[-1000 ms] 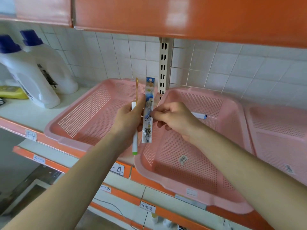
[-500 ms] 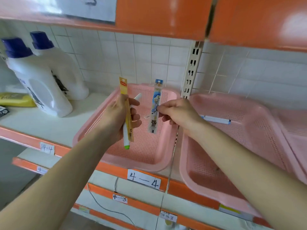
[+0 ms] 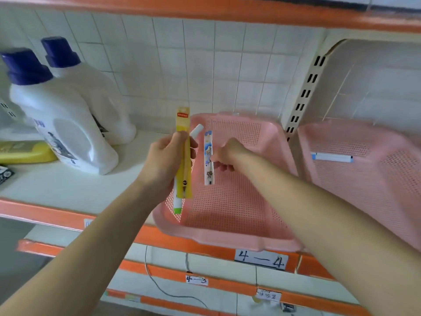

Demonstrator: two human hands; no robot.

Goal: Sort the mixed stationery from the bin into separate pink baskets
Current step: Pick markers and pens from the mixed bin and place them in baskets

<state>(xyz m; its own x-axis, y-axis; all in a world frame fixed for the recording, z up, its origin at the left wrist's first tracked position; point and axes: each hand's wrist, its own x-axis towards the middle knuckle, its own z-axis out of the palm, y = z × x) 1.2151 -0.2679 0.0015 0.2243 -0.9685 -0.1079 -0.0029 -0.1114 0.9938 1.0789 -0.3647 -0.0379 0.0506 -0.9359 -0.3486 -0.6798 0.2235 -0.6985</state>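
Both hands have shifted left from the gap between the baskets. The blue pack [image 3: 208,158] now hangs upright over the left basket [image 3: 227,238], just apart from the yellow pack [image 3: 183,153]. The risk, as I judge it, is that the right hand [image 3: 225,155] only pinches the blue pack at mid-length, so it could swing and land on the rim or fall off the shelf [image 3: 68,190]. The left hand [image 3: 164,160] is curled round the yellow pack and a pen [image 3: 177,202] together, and the pen could slide out downward.
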